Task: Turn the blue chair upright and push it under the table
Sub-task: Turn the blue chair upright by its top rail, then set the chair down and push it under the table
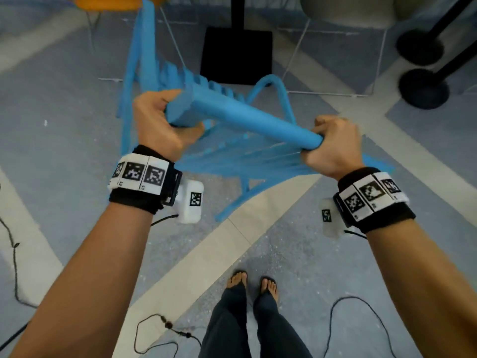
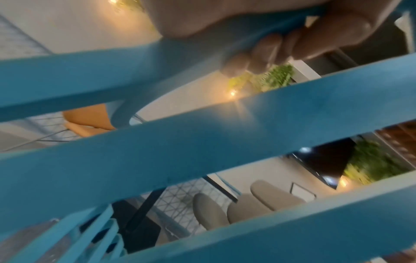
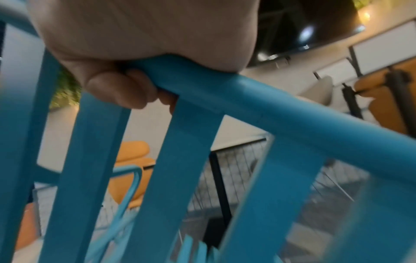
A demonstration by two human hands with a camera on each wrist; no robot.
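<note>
Hands are gripping the chair (image 1: 232,117) by its top rail: the left hand (image 1: 154,125) is wrapping its fingers (image 2: 265,55) round the end at nine o'clock, the right hand (image 1: 333,143) is clenching the end at three o'clock. Chair is standing tilted at the frame's centre, probably mid-swing toward upright, the wide two-handed hold giving leverage. Bench post (image 1: 237,11) is waiting at twelve o'clock, well apart.

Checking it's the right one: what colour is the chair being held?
Blue, all over; the chair shows best in the head view.
</note>
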